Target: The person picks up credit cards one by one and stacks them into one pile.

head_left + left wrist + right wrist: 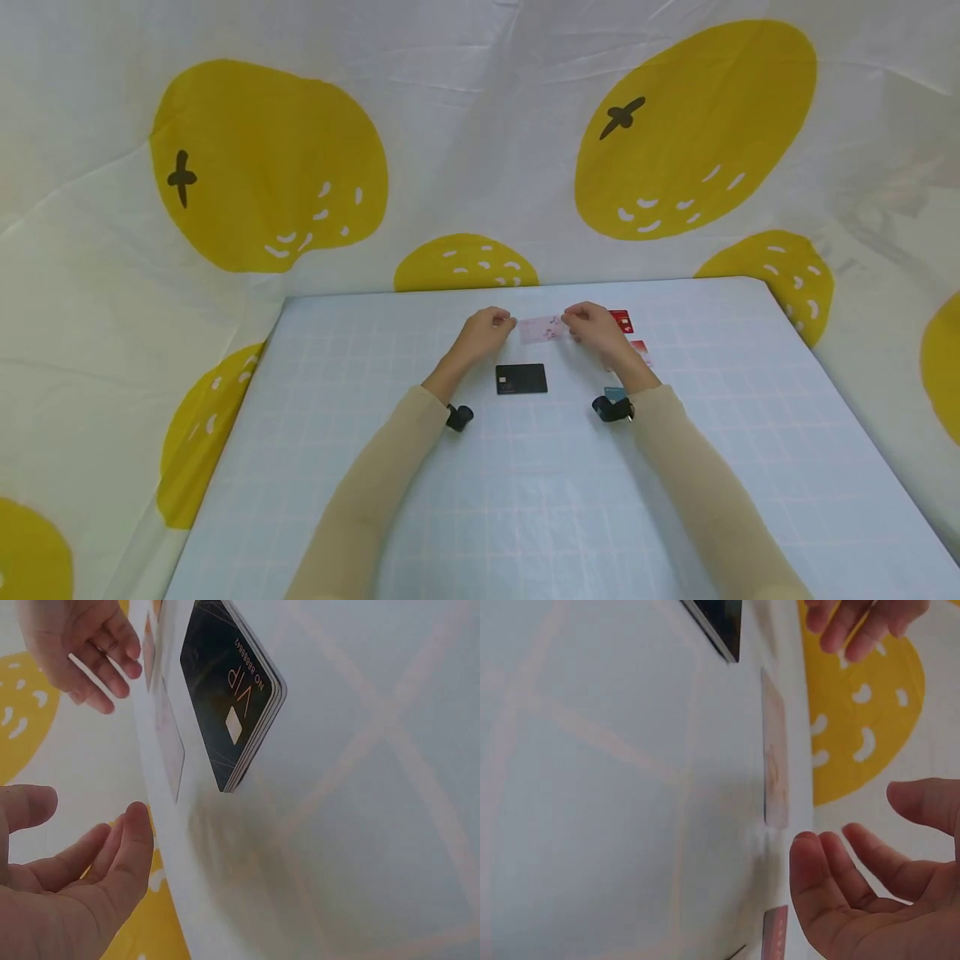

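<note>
A pale pink card (541, 329) with a floral print lies flat on the table between the two hands. At its left end is my left hand (484, 330), thumb and fingers spread apart and holding nothing. By its right end my right hand (592, 327) has its fingers loosely bent, with a gap to the thumb and nothing between them. Both wrist views show the pink card (775, 754) lying apart from the fingertips. Nearer the person rests a stack of black cards (521, 379); the top one reads VIP in the left wrist view (232, 697).
Right of the pink card lie a red card (622, 321), a red and white card (642, 351) and a teal card (615, 392), partly hidden by the right hand and wrist. A pale checked cloth (495, 500) covers the table. Behind hangs a fruit-print sheet (480, 167).
</note>
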Tool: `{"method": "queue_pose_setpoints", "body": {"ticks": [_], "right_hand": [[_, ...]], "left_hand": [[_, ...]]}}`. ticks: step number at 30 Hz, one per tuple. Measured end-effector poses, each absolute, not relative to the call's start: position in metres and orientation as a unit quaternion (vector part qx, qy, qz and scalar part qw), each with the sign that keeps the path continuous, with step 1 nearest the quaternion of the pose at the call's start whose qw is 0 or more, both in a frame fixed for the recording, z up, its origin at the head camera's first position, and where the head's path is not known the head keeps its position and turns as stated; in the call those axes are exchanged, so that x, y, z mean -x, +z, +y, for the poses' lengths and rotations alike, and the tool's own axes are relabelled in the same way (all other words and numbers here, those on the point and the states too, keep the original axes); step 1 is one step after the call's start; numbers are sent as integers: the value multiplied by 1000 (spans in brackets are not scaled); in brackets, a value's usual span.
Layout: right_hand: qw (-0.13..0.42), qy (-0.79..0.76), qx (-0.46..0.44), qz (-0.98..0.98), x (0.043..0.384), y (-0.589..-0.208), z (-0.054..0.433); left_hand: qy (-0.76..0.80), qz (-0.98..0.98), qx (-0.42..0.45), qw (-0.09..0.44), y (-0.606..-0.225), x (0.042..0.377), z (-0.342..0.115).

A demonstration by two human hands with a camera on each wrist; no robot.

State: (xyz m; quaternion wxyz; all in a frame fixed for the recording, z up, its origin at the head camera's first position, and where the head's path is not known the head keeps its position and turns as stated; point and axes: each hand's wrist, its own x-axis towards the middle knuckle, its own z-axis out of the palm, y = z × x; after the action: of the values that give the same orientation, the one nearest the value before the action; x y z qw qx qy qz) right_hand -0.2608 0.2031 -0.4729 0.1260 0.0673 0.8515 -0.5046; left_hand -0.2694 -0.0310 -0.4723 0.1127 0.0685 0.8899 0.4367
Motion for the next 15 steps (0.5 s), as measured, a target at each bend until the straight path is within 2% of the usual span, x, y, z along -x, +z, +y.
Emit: {"method": "queue_pose_setpoints", "body": {"ticks": [8, 15], "right_hand": [[177, -533, -123, 818, 279, -477, 207], [202, -508, -132, 827, 287, -474, 206]], "left_hand": [[471, 866, -35, 163, -483, 287, -20], [574, 794, 25, 199, -488, 291, -15]]}}
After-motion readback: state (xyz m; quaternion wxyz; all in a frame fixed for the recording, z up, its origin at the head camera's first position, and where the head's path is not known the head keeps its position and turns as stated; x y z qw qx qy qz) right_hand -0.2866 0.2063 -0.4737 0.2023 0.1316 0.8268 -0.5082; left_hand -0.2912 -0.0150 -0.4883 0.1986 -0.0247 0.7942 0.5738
